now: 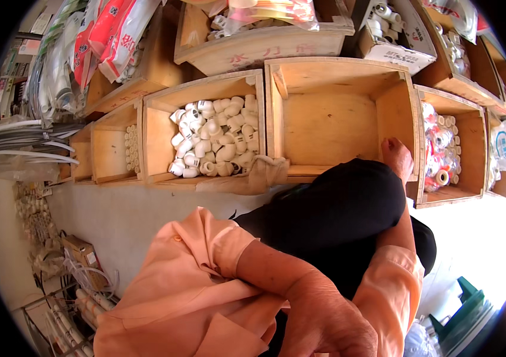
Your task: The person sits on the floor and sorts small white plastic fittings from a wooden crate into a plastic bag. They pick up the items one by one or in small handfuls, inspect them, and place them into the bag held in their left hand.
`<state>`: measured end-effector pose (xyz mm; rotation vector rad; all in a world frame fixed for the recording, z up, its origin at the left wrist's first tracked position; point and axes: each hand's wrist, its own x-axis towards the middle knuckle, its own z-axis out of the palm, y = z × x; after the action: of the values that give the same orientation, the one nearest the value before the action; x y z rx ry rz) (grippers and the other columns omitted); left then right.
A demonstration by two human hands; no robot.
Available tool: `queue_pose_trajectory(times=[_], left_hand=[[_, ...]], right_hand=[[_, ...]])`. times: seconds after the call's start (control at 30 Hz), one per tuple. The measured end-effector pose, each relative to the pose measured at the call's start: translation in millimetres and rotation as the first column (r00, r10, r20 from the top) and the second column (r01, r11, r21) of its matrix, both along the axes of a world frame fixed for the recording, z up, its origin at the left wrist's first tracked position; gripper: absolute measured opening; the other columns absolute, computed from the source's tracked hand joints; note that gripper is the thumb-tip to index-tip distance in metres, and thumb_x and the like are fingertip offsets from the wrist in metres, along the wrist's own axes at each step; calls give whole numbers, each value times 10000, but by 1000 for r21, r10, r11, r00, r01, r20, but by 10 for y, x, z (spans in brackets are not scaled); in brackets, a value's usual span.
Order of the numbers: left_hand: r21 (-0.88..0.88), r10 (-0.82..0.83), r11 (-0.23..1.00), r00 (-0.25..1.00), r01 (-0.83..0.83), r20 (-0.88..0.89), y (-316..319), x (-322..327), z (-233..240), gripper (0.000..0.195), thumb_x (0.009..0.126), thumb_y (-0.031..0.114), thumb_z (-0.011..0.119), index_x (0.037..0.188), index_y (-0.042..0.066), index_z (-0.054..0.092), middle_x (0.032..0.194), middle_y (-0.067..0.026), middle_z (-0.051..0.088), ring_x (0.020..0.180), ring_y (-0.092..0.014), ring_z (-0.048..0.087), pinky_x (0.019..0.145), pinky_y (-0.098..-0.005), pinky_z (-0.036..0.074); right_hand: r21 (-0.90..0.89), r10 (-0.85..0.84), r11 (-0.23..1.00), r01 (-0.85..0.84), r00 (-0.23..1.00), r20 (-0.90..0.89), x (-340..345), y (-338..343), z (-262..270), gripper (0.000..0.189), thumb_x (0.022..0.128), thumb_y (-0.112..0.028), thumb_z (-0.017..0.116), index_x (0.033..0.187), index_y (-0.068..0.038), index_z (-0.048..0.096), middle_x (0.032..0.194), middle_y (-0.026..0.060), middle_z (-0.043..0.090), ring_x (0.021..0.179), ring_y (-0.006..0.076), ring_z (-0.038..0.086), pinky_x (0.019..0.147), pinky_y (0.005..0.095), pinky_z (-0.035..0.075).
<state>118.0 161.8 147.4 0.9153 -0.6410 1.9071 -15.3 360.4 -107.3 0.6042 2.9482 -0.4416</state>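
Note:
My left hand [331, 321] is low in the picture, with its back turned up. Its fingers run down past the bottom edge, so whatever they hold is hidden. Beyond my knee, my right hand [399, 156] is at the right front corner of a wooden box [329, 120], close to its side wall. Its fingers look curled, and I cannot see whether anything is in them. To the left, another wooden box [159, 125] holds many white plastic pipe elbows [213, 138]. A tan cloth or glove [268, 172] hangs over its front edge.
At right, a wooden box [471, 147] holds bagged fittings [438, 147]. Further boxes of fittings rise behind, including a white carton [398, 51]. Coiled pipe [30, 138] lies left, above a rack of white pipes [68, 328]. A green plastic object [462, 303] stands lower right.

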Motion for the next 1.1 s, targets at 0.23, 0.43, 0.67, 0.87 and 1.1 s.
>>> queue_pose_trajectory(times=[0.23, 0.43, 0.67, 0.87, 1.1], left_hand=[[2, 76, 997, 997, -76, -17, -96, -43, -22, 162, 846, 93, 671, 960, -4, 609, 888, -107, 623, 808, -266, 592, 708, -319, 469], [-41, 300, 950, 941, -310, -153, -258, -171, -46, 148, 855, 105, 662, 953, 4, 616, 876, -105, 631, 789, -282, 601, 701, -322, 473], [-554, 571, 32, 470, -832, -673, -1240, -1087, -536, 124, 918, 149, 584, 953, 30, 580, 759, -93, 609, 701, -225, 623, 693, -376, 515], [-493, 312, -840, 541, -226, -781, -2254, -1575, -2174, 114, 926, 118, 576, 1010, 71, 636, 894, -32, 668, 775, -108, 628, 680, -262, 514], [176, -439, -859, 514, -482, -737, -2456, -1460, -3524, 426, 741, 110, 692, 1157, 54, 623, 1166, -187, 588, 1099, -351, 557, 935, -404, 465]], right_hand=[[-24, -11, 1000, 11, 1000, -3, -3, 9, -45, 329, 864, -403, 540, 990, -149, 707, 922, 121, 698, 909, 349, 654, 799, 431, 507], [-25, 15, 1000, -15, 1000, 4, -22, -22, -26, 327, 870, -405, 543, 982, -143, 704, 922, 126, 696, 902, 354, 652, 783, 431, 509], [-50, 19, 999, -21, 999, -29, -16, -6, -82, 326, 868, -390, 539, 970, -124, 698, 915, 145, 687, 892, 360, 648, 771, 439, 505], [-48, -17, 999, 17, 1000, 16, 9, -47, 71, 331, 862, -392, 530, 962, -127, 702, 917, 162, 685, 898, 362, 648, 787, 444, 502], [-56, -37, 998, 38, 999, 22, 5, -20, 119, 331, 853, -385, 527, 946, -126, 710, 907, 179, 685, 897, 370, 648, 801, 441, 501]])
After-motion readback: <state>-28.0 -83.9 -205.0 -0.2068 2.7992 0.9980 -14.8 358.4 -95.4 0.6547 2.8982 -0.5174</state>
